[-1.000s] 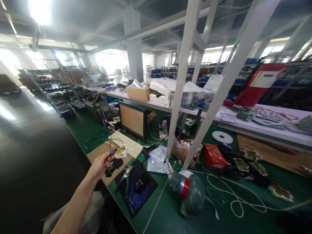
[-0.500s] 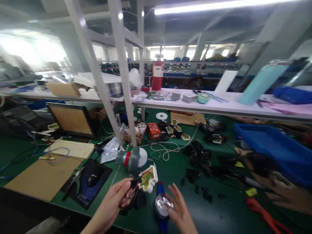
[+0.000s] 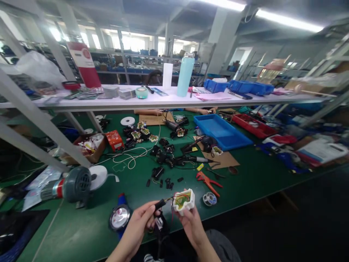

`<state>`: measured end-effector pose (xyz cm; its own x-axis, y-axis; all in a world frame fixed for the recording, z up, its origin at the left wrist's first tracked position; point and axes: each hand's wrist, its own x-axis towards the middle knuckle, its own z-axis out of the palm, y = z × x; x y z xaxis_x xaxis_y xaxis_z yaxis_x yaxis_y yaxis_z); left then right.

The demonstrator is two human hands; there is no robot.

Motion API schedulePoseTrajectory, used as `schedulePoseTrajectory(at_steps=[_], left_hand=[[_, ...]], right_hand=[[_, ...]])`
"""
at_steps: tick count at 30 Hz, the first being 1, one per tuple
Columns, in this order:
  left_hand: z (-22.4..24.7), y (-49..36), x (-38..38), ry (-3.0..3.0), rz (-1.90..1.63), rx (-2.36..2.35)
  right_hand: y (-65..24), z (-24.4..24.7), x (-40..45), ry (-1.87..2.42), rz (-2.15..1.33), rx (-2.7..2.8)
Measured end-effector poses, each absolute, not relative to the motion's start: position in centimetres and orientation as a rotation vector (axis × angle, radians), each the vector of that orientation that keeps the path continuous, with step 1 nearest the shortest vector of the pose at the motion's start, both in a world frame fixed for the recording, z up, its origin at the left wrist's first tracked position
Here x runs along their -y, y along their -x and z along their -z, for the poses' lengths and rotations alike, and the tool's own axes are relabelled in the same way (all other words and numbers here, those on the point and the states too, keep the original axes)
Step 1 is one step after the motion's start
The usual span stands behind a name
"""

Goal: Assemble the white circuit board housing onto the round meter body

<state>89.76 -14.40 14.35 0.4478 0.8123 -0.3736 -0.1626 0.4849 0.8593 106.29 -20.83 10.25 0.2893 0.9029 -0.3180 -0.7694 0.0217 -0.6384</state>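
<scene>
Between the fingers of my left hand [image 3: 140, 220] is a black cable sleeve [image 3: 160, 204], with thin red and dark wires running out of its end. Those wires lead into a white plastic housing [image 3: 193, 198] that has a yellow-green filled inside. My right hand [image 3: 193, 227] grips this housing from below and the right side. Under my left hand hangs a black part with a white label [image 3: 159, 222], partly hidden. To the left on the bench lies a blue strap with a round silver face [image 3: 120, 217], like a large watch.
A grey motor-like device [image 3: 77, 185] and a white tape roll [image 3: 98, 177] stand at left. Red-orange pliers [image 3: 209, 182] and a wire spool [image 3: 209, 199] lie right of my hands. Farther back are black parts [image 3: 163, 156], a blue tray [image 3: 218, 129] and a co-worker's hands [image 3: 207, 111].
The view has swung to the right. My right hand has left the blue strap with the silver face and now grips the white housing. My left hand still holds the cable sleeve.
</scene>
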Motion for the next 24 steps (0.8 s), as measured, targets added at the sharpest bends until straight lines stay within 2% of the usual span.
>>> schedulePoseTrajectory(at_steps=[9, 24], left_hand=[[-12.4, -94.8, 13.7, -0.916, -0.630, -0.872], [-10.6, -94.3, 12.9, -0.933, -0.565, -0.794]], right_hand=[[-109.1, -9.4, 20.4, 0.775, -1.444, -0.134], [-109.8, -8.9, 18.7, 0.969, -1.375, -0.052]])
